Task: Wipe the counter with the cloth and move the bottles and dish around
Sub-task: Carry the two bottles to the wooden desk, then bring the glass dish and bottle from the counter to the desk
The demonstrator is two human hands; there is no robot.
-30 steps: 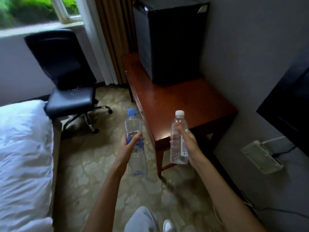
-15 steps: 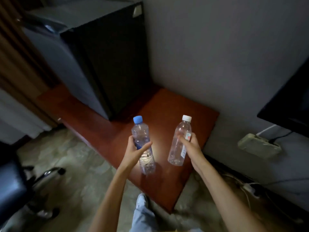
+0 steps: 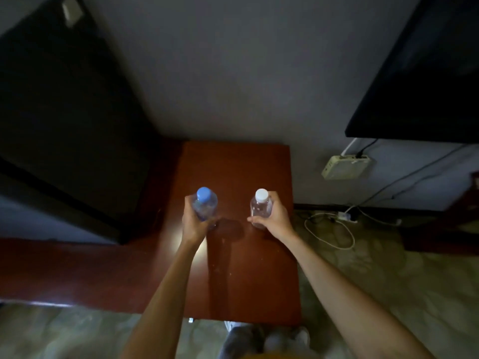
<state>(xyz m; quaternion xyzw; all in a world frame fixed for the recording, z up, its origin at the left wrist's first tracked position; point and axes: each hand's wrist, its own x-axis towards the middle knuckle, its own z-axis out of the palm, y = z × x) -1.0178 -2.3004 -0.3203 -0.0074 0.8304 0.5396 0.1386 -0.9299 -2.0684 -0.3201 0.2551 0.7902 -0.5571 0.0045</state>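
Seen from above, a clear bottle with a blue cap [image 3: 204, 202] stands upright over the reddish wooden counter [image 3: 248, 275], and my left hand [image 3: 194, 224] grips its body. A smaller clear bottle with a white cap [image 3: 261, 204] is upright to its right, with my right hand [image 3: 274, 218] curled round its side. Both bottle bases are at or just above the counter top; I cannot tell if they touch it. No cloth or dish is in view.
A black mini fridge [image 3: 64, 120] fills the counter's left part. A dark TV screen [image 3: 425, 73] hangs at the upper right. A white box [image 3: 344, 167] is on the wall, with cables [image 3: 334, 229] on the patterned floor. My shoes show below the counter edge.
I have stepped up to the counter and the view now looks straight down. Both bottles moved from in front of the counter to upright over its top, still held in my hands.
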